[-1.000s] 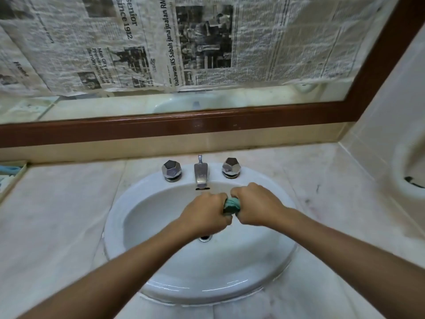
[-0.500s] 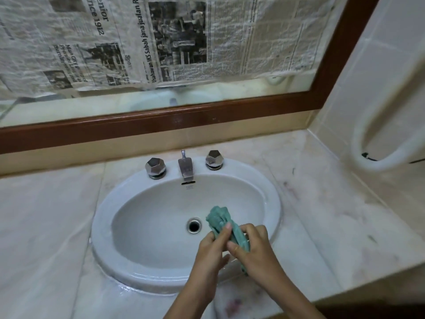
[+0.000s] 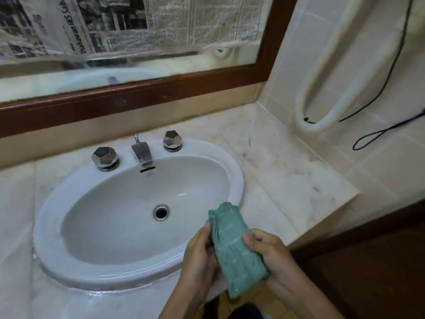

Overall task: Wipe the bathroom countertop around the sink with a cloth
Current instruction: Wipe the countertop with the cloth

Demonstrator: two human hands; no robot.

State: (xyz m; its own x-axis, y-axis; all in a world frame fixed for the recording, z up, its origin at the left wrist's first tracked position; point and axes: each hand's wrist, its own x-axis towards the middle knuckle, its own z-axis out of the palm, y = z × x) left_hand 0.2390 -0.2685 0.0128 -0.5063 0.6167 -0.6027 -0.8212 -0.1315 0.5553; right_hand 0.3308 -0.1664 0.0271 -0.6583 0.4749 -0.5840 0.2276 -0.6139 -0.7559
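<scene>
A green cloth (image 3: 234,245), bunched into a long roll, is held over the front right rim of the white oval sink (image 3: 236,180). My left hand (image 3: 200,252) pinches its left side with the thumb on top. My right hand (image 3: 273,252) grips its right side, fingers curled round it. The pale marble countertop (image 3: 287,171) surrounds the sink; its right part shows faint dark streaks. The front rim of the sink looks wet and glossy.
A chrome spout (image 3: 143,153) and two faceted chrome knobs (image 3: 105,158) (image 3: 172,140) stand at the sink's back. Behind is a wood-framed mirror (image 3: 161,86) covered with newspaper. On the tiled right wall hang a white ribbed hose (image 3: 322,125) and a black cable (image 3: 372,137).
Both hands drew the cloth from under the spout back toward the front right rim of the sink, and the twisted cloth is looser and longer. The view swung to the right.
</scene>
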